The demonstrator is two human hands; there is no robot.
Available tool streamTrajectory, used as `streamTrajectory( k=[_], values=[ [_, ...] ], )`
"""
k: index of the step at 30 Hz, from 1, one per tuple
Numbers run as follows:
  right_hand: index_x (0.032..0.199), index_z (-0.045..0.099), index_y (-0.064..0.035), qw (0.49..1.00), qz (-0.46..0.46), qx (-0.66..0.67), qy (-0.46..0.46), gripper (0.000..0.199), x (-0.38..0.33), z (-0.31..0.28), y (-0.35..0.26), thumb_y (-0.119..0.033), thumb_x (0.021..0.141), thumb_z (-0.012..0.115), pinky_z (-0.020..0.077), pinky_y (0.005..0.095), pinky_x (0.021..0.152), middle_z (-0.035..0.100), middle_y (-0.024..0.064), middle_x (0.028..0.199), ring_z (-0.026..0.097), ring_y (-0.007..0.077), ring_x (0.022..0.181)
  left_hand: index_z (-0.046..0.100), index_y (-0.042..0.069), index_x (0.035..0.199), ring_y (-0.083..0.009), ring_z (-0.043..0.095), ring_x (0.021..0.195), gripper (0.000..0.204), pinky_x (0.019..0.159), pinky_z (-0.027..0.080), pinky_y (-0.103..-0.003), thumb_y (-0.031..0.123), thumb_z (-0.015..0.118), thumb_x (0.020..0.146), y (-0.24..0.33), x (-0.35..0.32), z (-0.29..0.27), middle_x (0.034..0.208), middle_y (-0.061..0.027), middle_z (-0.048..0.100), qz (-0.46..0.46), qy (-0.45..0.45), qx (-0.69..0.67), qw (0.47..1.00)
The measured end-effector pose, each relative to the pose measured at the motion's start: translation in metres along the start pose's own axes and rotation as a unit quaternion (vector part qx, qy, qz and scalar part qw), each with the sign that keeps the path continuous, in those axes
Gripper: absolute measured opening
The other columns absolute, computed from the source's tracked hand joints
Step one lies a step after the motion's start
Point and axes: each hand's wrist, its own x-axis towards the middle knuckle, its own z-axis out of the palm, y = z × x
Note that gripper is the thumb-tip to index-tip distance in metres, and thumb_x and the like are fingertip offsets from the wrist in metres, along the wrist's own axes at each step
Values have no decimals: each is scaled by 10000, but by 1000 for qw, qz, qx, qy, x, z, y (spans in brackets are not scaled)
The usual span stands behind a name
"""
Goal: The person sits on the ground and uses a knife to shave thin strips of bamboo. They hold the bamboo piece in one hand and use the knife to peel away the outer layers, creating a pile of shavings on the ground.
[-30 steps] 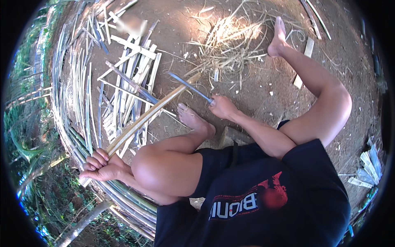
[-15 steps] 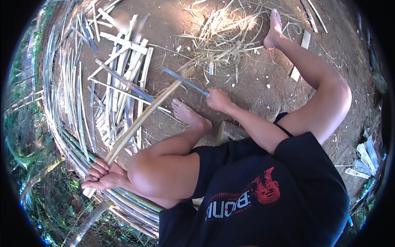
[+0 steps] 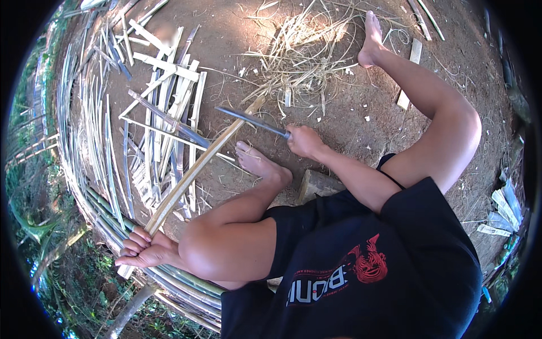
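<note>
The knife's blade (image 3: pixel 267 126) is crossing the long pale strip (image 3: pixel 197 164) near its far end, brown dirt (image 3: pixel 361 130) spreading rightward toward the bent right leg (image 3: pixel 437 99). The left hand (image 3: pixel 145 248) is closing firmly around the strip's near end, the right hand (image 3: pixel 305 141) is gripping the knife's handle, and shavings (image 3: pixel 302 53) are lying beyond.

We see smooth grey metal in the knife blade (image 3: pixel 257 122) and pale, fibrous wood in the long strip (image 3: pixel 190 173), above matt, rough brown earth (image 3: pixel 350 135) strewn with dry, wiry shavings (image 3: pixel 305 48); we also note matt black cloth in the shirt (image 3: pixel 426 254), a rough wooden block (image 3: pixel 318 185) and smooth, faintly glossy poles (image 3: pixel 189 283).
</note>
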Motion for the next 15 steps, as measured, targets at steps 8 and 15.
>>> streamTrajectory(
  k=[8, 15],
  values=[
    [990, 644, -73, 995, 17, 97, -10, 213, -8, -3, -6, -123, 800, 563, 526, 468, 709, 669, 200, 787, 659, 392, 751, 268, 186, 608, -77, 131, 426, 515, 408, 147, -224, 474, 424, 1006, 1, 4, -13, 493, 48, 170, -20, -72, -57, 996],
    [931, 620, -60, 995, -73, 65, 1, 173, -14, -6, -15, -109, 771, 579, 522, 477, 676, 645, 214, 728, 651, 391, 706, 283, 180, 610, -78, 133, 419, 507, 410, 182, -227, 456, 356, 1030, 9, 11, -19, 487, 53, 176, -59, -195, -148, 968]
  ],
)
